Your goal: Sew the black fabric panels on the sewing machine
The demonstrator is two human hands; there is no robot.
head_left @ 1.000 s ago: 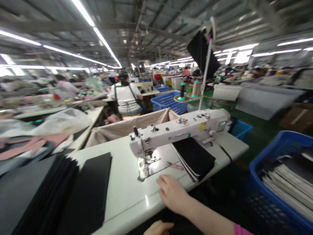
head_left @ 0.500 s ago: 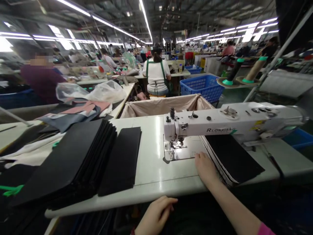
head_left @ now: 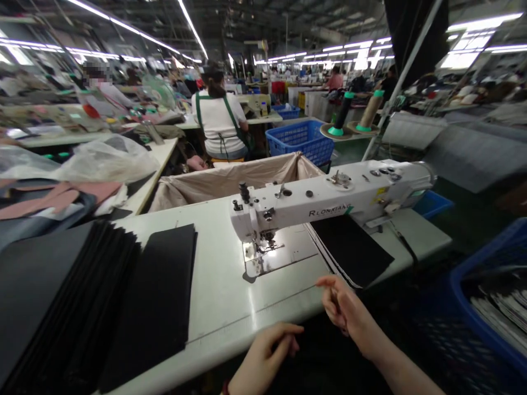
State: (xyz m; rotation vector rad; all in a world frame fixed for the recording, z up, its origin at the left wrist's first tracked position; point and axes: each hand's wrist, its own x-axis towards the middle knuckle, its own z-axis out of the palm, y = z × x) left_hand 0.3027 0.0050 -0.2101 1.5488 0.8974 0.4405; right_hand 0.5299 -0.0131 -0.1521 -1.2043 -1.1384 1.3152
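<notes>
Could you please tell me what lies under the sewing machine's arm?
Black stacked panels, partly, and a shiny metal plate; the arm hides the panels' far end.

I have the sewing machine (head_left: pixel 317 203) standing on the bench (head_left: pixel 222 296), one panel stack (head_left: pixel 354 249) partly beneath it. Left of the machine lie a second stack (head_left: pixel 154 285) and, farther left, a third stack (head_left: pixel 45 274). Behind sits a fabric-lined bin (head_left: pixel 230 185).

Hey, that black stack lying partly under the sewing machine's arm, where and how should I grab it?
Probably by the near end, from the front with your right hand. The black stack's far end lies beneath the machine arm, while its near corner reaches about to the table's front edge. Several layers show, so pinch top and bottom together.
</notes>
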